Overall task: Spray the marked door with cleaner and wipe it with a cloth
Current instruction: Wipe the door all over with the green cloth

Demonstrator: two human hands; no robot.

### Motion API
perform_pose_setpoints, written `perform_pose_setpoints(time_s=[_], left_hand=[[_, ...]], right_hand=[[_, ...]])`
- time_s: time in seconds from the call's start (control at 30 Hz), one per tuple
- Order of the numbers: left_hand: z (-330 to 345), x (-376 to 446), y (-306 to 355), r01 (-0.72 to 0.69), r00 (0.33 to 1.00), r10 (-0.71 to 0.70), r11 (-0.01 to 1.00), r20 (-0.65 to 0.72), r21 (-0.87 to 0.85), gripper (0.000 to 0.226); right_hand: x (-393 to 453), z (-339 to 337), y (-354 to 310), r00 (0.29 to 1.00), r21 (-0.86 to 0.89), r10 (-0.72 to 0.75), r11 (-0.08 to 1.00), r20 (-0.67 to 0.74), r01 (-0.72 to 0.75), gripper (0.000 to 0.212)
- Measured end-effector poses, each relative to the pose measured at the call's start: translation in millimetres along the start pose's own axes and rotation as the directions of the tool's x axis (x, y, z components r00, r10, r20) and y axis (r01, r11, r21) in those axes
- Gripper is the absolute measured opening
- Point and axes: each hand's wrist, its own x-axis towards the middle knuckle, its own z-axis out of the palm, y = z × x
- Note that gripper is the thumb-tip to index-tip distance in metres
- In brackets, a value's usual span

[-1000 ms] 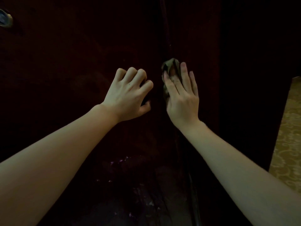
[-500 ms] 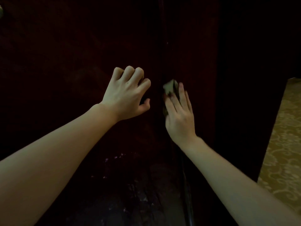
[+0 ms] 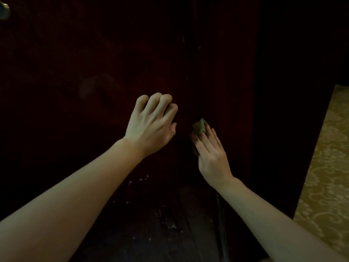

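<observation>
Olive-tan cloth (image 3: 199, 126) shows as a small bunched wad under the right hand (image 3: 211, 157), whose straight fingers (image 3: 214, 138) lie flat over it and press it against the dark door (image 3: 94, 72) beside the vertical seam that runs up the middle of the view. Only the wad's upper end peeks out past the fingertips; the rest is hidden under the palm, so the right grip is flat and pressing rather than clenched. To the left of the seam and just apart from the right hand, the left hand (image 3: 151, 125) rests against the door panel with its fingers curled under at the knuckles and its thumb out toward the seam. Its grip holds nothing that can be seen. Both bare forearms reach in from the bottom corners. The door itself is very dark reddish brown and fills most of the view, with pale specks and scuffs low down between the two arms. A metal knob (image 3: 3, 11) sits at the upper left edge. Along the right edge lies a strip of yellow patterned carpet (image 3: 326, 176).
</observation>
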Motion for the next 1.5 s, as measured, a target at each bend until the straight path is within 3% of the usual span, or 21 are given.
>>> perform_pose_setpoints(time_s=[0.13,0.27,0.37,0.57,0.7,0.83,0.97,1.17,1.37,1.5], left_hand=[[-1.9,-18.9,2.4,0.044,0.998,-0.043,0.999,0.048,-0.02,0.061],[0.1,-23.9,10.1,0.083,0.996,-0.082,0.996,0.045,-0.014,0.059],[6.3,-27.6,13.6,0.102,0.995,-0.102,0.993,0.002,-0.051,0.056],[19.7,-36.8,28.4,0.178,0.981,-0.181,0.983,-0.075,-0.04,0.056],[24.7,-44.7,39.3,0.215,0.962,-0.224,0.974,-0.159,-0.071,0.04],[27.4,-53.3,49.7,0.268,0.944,-0.28,0.959,-0.176,-0.088,0.037],[29.1,-68.5,60.3,0.317,0.934,-0.326,0.945,-0.147,-0.08,0.045],[32.2,-110.8,71.0,0.305,0.946,-0.312,0.948,-0.088,-0.087,0.057],[30.0,-129.4,63.4,0.329,0.941,-0.334,0.941,-0.053,-0.078,0.075],[32.3,-146.4,66.7,0.34,0.939,-0.342,0.938,-0.023,-0.073,0.088]], right_hand=[[55.2,-16.5,-13.1,0.995,0.038,-0.016,0.999,-0.095,0.02,0.044],[106.9,-17.4,-25.8,0.98,0.039,-0.053,0.997,-0.192,0.061,0.046],[82.2,-0.6,-17.5,0.972,0.028,-0.099,0.994,-0.215,0.107,0.043],[-24.7,33.3,18.3,0.959,0.009,-0.276,0.961,-0.067,0.277,0.034],[-1.9,20.9,20.5,0.932,0.028,-0.352,0.934,-0.088,0.356,0.032],[44.6,10.1,9.6,0.92,-0.002,-0.329,0.942,-0.212,0.336,0.037],[21.4,32.2,14.2,0.895,-0.01,-0.378,0.922,-0.238,0.387,0.037],[-44.8,54.3,22.0,0.884,-0.033,-0.458,0.889,-0.094,0.457,0.034],[16.4,43.8,-9.4,0.903,-0.007,-0.343,0.935,-0.26,0.354,0.04],[-38.2,74.2,-6.1,0.897,-0.011,-0.351,0.932,-0.268,0.362,0.033]])
